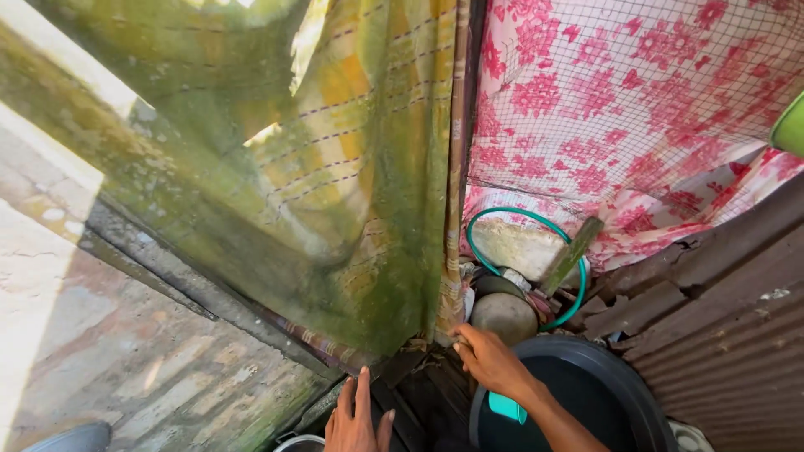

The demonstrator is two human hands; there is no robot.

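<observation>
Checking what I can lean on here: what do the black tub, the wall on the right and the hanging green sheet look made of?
Black tub: likely plastic, smooth moulded rim with a dull sheen. Right wall: corrugated metal sheet, ridged, brownish, seemingly rusted. Green sheet: woven cloth, soft folds, stitched lines, stained.

So the hanging cloth (335, 167) sits left of the net-covered sheet (620, 109), meeting it at a vertical seam. Below that seam, a hose loop (578, 251) rings a stone block (523, 247), with a round stone (502, 318) just in front. The big tub (645, 393) is nearest, beside the corrugated sheet (729, 351) on its right. 2 hands: right hand (490, 360) over the tub's left rim, left hand (356, 418) further left.
</observation>
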